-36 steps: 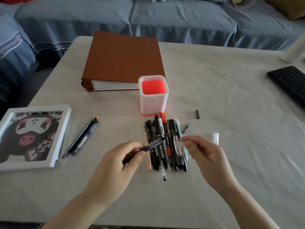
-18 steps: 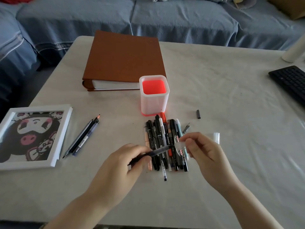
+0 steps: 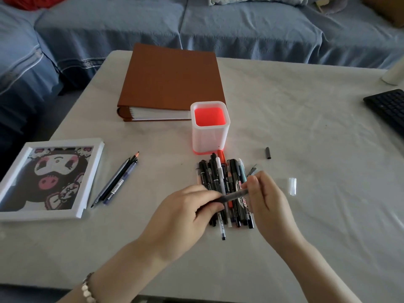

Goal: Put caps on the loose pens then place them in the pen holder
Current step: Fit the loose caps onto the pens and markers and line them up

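Left hand (image 3: 188, 212) grips dark pen (image 3: 232, 196), axis left-right over pile; right hand (image 3: 263, 193) pinches its cap end. Pen holder (image 3: 210, 127) straight ahead, nearer right hand.

A home living room: blue sofa (image 3: 218, 29) behind table (image 3: 306, 149).

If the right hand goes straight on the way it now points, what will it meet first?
Probably the pen holder. The right hand, gripping a dark pen with the left hand, points forward-left over the pile of pens. Its height is unclear, so moving low it could brush the pile first.
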